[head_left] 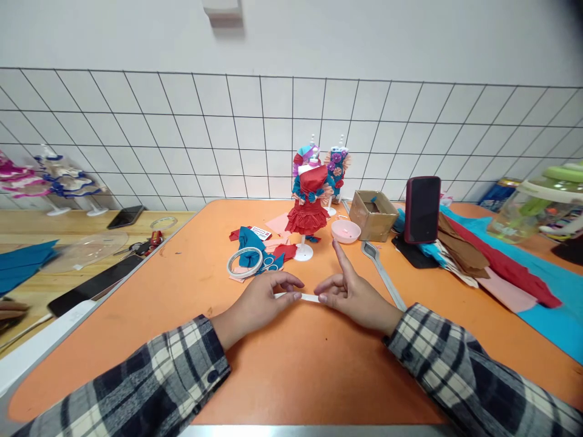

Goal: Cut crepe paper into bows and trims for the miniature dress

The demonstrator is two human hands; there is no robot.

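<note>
Above the orange table my left hand (266,300) and my right hand (353,297) face each other, pinching a narrow white strip of tape (310,298) between them. Each thumb presses on one end of the strip, while my right index finger points up and away. Just beyond my left hand lie a roll of tape (232,267), small scissors (270,265) and scraps of blue cloth (246,238). Straight ahead stands a small dress form (303,252) wearing a red ruffled dress (306,216) with blue bows.
Behind are two more dressed forms, one being a blue floral form (337,161). Rightward sit a pink bowl (345,231), a cardboard box (373,216), a grey tape measure (387,279), an upright phone (422,210) and folded cloths (505,267). Another person's hand (11,309) shows far left.
</note>
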